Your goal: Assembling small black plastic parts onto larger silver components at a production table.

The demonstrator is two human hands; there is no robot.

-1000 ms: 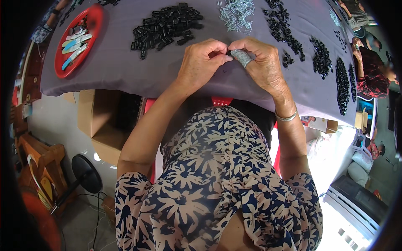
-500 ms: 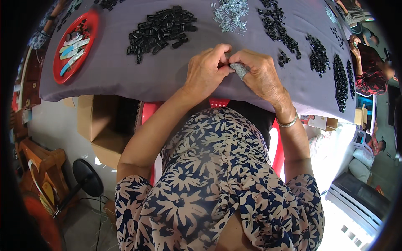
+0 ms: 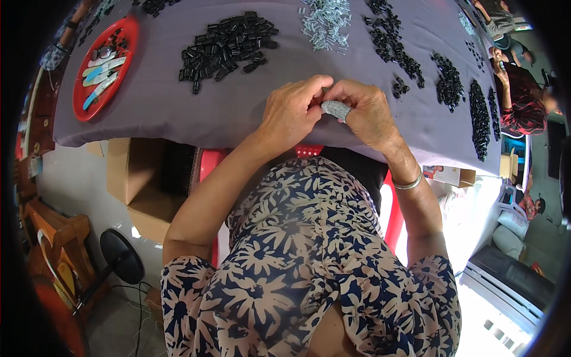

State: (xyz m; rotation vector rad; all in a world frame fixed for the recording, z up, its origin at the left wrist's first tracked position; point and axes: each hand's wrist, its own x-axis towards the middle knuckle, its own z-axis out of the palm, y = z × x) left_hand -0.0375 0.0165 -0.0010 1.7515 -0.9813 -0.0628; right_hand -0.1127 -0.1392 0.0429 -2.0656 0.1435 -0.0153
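My left hand (image 3: 289, 114) and my right hand (image 3: 370, 116) meet over the near edge of the cloth-covered table (image 3: 160, 113). Both are closed in a pinch, fingertips close together. Whatever lies between them is hidden or too small to name. A grey speckled covering (image 3: 336, 110) wraps my right thumb. Beyond my hands, to the left, lies a heap of small black cylindrical parts (image 3: 229, 50). A pile of small clear or silvery pieces (image 3: 324, 24) is farther back, right of that heap.
At the left, a red oval tray (image 3: 78, 89) holds blue-and-white handled tools and small dark bits. More black parts (image 3: 449, 83) lie in clusters on the right. Below the table stands an open cardboard box (image 3: 119, 172). A person in a checked shirt (image 3: 526, 116) sits at far right.
Both hands have come a little closer to me, still pinched together. The grey-covered thumb has turned flatter, showing more of its side. The piles look unchanged.
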